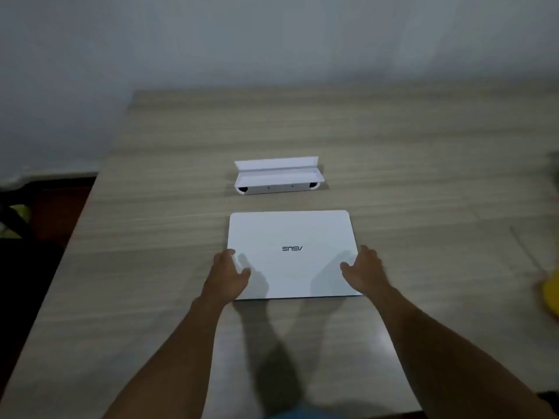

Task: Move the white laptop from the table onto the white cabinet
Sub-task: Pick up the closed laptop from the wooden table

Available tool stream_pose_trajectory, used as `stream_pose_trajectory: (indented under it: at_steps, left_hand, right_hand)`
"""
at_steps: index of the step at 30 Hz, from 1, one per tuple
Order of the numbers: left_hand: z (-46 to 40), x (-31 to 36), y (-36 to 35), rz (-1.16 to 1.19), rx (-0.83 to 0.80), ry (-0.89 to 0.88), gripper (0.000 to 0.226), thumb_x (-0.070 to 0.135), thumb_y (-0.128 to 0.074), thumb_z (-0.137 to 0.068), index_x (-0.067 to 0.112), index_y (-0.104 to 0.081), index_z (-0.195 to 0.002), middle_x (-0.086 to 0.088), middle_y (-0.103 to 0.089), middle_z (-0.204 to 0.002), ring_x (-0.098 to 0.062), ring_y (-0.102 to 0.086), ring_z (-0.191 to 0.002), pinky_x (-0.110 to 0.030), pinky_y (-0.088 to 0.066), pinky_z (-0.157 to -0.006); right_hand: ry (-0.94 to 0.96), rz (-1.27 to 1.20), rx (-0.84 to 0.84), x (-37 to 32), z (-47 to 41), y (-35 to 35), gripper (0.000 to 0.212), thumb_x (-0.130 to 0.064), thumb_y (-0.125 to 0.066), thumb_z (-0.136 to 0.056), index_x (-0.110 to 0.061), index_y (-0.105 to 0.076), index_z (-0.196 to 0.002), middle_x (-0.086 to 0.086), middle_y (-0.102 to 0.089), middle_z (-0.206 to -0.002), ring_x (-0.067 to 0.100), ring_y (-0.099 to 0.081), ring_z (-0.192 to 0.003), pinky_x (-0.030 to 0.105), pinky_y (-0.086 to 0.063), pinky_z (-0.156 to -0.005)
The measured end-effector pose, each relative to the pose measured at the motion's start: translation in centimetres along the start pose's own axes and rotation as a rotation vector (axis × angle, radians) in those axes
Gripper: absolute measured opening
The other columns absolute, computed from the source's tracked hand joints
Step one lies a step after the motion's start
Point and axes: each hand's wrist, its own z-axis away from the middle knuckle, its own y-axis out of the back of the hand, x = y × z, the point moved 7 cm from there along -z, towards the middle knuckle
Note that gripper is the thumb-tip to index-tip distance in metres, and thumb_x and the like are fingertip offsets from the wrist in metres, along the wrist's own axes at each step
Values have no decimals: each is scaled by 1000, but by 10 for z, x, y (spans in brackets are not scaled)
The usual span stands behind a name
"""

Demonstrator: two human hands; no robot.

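The closed white ASUS laptop lies flat on the wooden table. It is flanked by the left hand and right hand, both spread and empty. The grasp is just beginning; both side edges must be gripped next. No cabinet is visible.

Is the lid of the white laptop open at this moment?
No, the white laptop lies closed and flat on the table, its lid logo facing up between the left hand and the right hand.

The flat white laptop with rounded corners is shut. It lies flat on the wooden worktop, near the front edge, its dark logo upside down.
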Motion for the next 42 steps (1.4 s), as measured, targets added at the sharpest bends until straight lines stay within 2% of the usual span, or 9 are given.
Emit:
stream_pose_trajectory:
  at_steps: [5, 9, 12, 18, 22, 30, 32, 36, 42]
  left_hand:
    - [-30, -2, 2, -15, 12, 69, 75, 30, -70, -90, 7, -35, -152, -20, -41, -149, -39, -43, -135, -48, -40, -110]
    - [-53, -3, 0, 65, 29, 151, 73, 30, -69, -91, 3, -35, -150, -19, -37, -147, -37, -46, -131, -45, -43, -105]
    - [-65, -8, -6, -37, 37, 184, 68, 41, -66, -91, 1, -42, -142, -20, -43, -140, -37, -48, -127, -47, -47, -98]
    - [-77, -15, -8, 11, 76, 239, 74, 43, -71, -84, 4, -44, -141, -17, -46, -137, -37, -53, -122, -47, -48, -94]
    - [-78, -15, -7, 130, 78, 313, 89, 61, -74, -77, 4, -45, -139, -18, -49, -135, -37, -51, -124, -49, -48, -98]
    - [-40, -37, -10, 326, 72, 428, 110, 66, -81, -60, -2, -44, -137, -18, -55, -134, -37, -62, -114, -50, -54, -96]
    - [-23, -45, -8, 352, 58, 437, 111, 65, -82, -57, -1, -45, -137, -17, -58, -133, -36, -63, -114, -48, -54, -95]
    - [30, -63, -5, 377, 89, 467, 91, 49, -83, -75, 0, -41, -140, -18, -59, -134, -37, -61, -117, -39, -49, -87]
    - [122, -99, 0, 458, 271, 454, 86, 43, -85, -75, 8, -39, -139, -16, -61, -133, -36, -61, -116, -45, -52, -94]
  right_hand:
    - [-76, -133, -11, 5, -26, -19, 65, -33, -70, -85, 4, -57, -137, 23, -64, -139, 43, -64, -126, 49, -55, -104]
    - [-127, -42, 6, -4, -34, -20, 73, -39, -67, -97, 8, -46, -149, 28, -51, -151, 45, -49, -140, 47, -41, -114]
    - [-153, -3, 16, -5, -45, -21, 79, -45, -63, -99, 8, -41, -153, 26, -44, -152, 45, -44, -140, 49, -43, -110]
    - [-233, -81, 86, -3, -55, -28, 77, -43, -68, -95, 3, -41, -151, 25, -46, -148, 45, -49, -135, 52, -46, -106]
    - [-368, -176, 96, 0, -55, -32, 75, -52, -69, -91, -8, -44, -147, 25, -49, -146, 45, -50, -134, 52, -44, -110]
    - [-343, -368, -75, 21, -30, -43, 110, -84, -66, -73, -2, -59, -146, 22, -63, -144, 42, -62, -132, 51, -51, -111]
    - [-320, -426, -84, 31, -12, -47, 106, -84, -70, -67, -3, -68, -135, 17, -72, -131, 39, -69, -121, 49, -57, -104]
    - [-252, -501, -124, 45, 27, -54, 73, -63, -80, -80, -6, -73, -123, 13, -76, -120, 34, -72, -108, 40, -56, -91]
    - [-137, -494, -199, 46, 71, -63, 64, -57, -82, -81, -12, -70, -125, 7, -75, -119, 32, -71, -108, 45, -57, -99]
